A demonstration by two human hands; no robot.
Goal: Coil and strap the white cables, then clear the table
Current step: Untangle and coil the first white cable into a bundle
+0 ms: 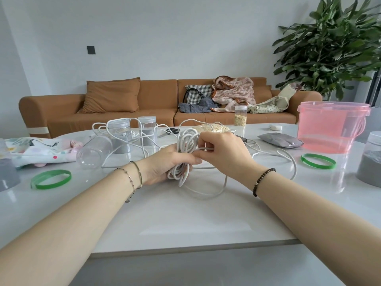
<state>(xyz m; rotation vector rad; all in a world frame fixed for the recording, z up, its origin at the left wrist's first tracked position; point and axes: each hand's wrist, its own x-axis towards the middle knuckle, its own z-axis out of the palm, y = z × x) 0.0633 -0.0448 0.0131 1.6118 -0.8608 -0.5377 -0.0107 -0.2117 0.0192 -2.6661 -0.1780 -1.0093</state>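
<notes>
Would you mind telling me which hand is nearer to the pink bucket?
Right. The right hand, pinching a strand at the white cable coil, is left of the pink bucket; the left hand, gripping the coil, is farther left.

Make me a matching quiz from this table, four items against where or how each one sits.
1. white cable coil
2. pink bucket
3. empty clear jar
4. jar of pale grains

A. lying on its side
B. upright at the table's far edge
C. gripped by the left hand
D. standing at the right side

Pairs: 1-C, 2-D, 3-A, 4-B
</notes>
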